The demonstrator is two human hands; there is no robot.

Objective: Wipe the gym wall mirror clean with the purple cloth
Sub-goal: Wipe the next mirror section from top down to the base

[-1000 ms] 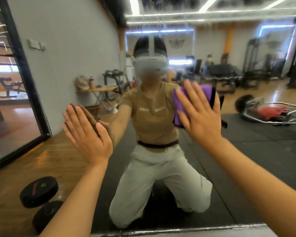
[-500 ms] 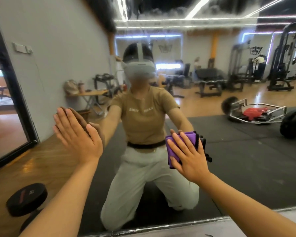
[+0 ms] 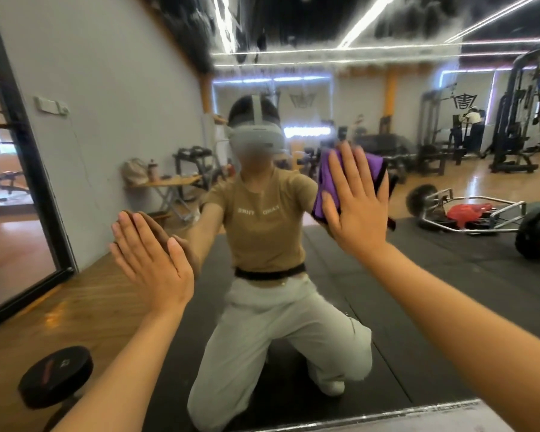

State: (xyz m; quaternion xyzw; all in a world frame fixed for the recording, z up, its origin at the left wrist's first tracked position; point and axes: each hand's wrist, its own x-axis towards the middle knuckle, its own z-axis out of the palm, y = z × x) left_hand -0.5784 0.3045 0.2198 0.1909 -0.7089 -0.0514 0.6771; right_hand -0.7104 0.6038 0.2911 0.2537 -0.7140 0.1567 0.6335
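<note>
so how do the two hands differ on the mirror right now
The right hand presses the purple cloth against the mirror; the left hand lies bare on the glass with nothing under it. The right hand sits higher, level with the reflected headset; the left hand is lower, about chest level. The right hand's fingers are spread, the left hand's closer together. Both are flat, with straight fingers pointing up.

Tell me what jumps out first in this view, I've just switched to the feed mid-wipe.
The right hand, fingers spread flat, presses the purple cloth against the mirror at upper centre-right. The left hand lies flat on the glass lower left, meeting its own reflection. Between them the mirror shows a kneeling person in a tan shirt, with gym machines behind.
</note>
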